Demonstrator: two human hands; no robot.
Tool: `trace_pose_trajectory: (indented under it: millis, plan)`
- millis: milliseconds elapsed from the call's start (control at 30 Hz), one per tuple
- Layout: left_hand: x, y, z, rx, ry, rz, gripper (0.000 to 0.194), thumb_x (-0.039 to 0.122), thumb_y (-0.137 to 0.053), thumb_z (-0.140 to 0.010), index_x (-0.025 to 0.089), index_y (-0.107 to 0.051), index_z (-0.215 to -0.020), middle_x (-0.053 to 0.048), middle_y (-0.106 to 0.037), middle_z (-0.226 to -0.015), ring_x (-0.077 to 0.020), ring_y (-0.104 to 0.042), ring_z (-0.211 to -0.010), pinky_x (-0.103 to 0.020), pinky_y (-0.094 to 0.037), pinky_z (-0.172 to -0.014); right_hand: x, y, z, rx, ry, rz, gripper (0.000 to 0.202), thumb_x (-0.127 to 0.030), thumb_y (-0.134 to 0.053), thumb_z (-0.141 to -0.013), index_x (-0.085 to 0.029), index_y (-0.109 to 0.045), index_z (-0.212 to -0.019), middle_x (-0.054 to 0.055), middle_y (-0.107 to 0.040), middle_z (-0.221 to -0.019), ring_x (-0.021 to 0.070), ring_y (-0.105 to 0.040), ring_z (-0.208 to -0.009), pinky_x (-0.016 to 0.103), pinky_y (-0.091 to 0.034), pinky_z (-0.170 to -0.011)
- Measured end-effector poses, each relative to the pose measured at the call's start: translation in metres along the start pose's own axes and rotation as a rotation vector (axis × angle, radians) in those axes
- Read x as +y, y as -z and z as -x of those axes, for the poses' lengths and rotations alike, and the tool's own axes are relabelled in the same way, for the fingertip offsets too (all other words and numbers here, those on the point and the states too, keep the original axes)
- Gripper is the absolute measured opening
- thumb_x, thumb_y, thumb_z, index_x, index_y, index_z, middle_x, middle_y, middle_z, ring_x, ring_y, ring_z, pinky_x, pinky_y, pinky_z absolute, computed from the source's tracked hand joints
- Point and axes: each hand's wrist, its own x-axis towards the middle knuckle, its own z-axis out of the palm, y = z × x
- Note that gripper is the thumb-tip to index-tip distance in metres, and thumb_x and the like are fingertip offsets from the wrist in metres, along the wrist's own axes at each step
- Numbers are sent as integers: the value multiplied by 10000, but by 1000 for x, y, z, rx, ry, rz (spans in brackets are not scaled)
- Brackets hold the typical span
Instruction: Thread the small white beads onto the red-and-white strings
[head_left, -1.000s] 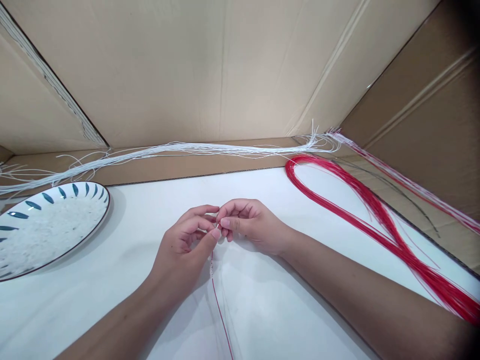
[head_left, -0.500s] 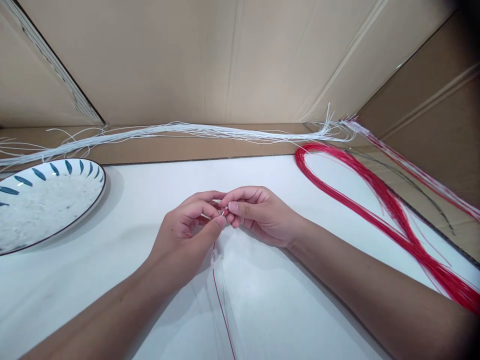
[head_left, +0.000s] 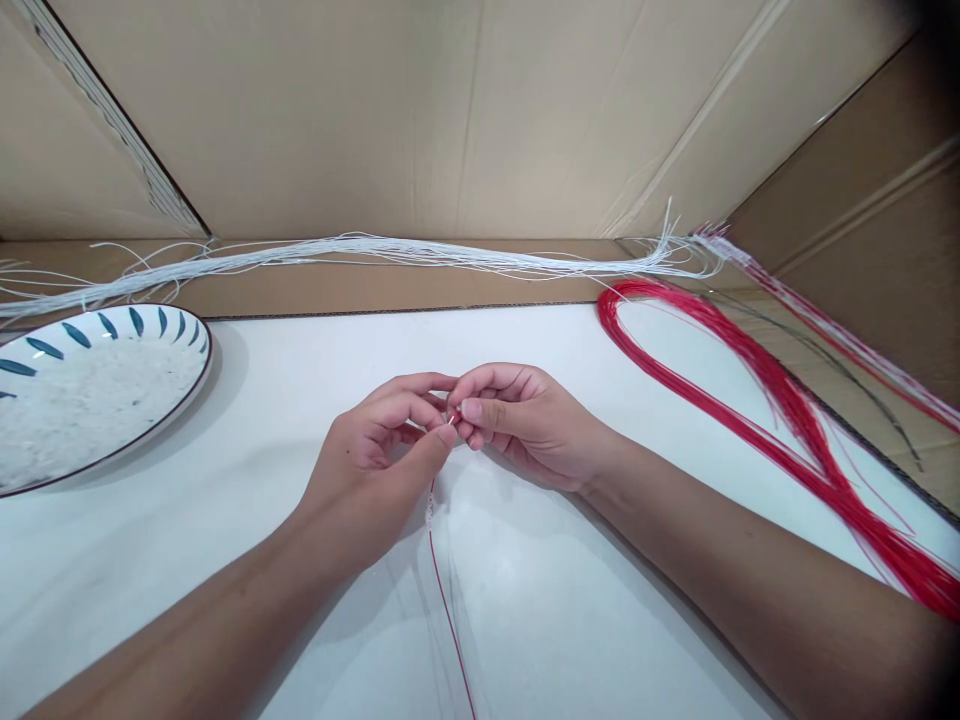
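My left hand and my right hand meet over the middle of the white table, fingertips almost touching. The left thumb and index finger pinch a thin red cord, whose tail hangs down toward the table's near edge. A short run of small clear beads sits on the cord just below my left hand. My right thumb and index finger are closed at the cord's upper end, where a tiny pale piece shows; its exact kind is too small to tell.
At the left stands a white plate with blue leaf marks, holding many small clear-white bits. A looped bundle of red cords lies at the right. White cords stretch along the cardboard wall at the back. More red-and-white strands rest at the far right.
The whole view has shifted slightly. Both hands keep the same pinch at the cord, with hardly any visible finger movement.
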Motion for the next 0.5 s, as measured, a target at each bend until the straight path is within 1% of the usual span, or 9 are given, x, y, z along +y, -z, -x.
trace_pose_trajectory:
  millis: [200,500]
  plan:
    - [0,0,0,4,-24,11,218,316,-712,-836,221,-699,-641,-26,-689,-1222,-192,-672,-1046,-310,-550,-858,0,0,0,16,-16,1,155,-217,-898,-750,-143,-778,-814,-6,-740,-685,52,-686,-611,124,-583,-618]
    - [0,1,-1,-1,-23,-6,214,319,-700,-851,215,-706,-664,-46,-693,-1217,-192,-687,-987,-320,-565,-842,0,0,1,16,-37,17,159,-241,-892,-761,-141,-792,-834,4,-743,-691,57,-690,-628,129,-576,-627]
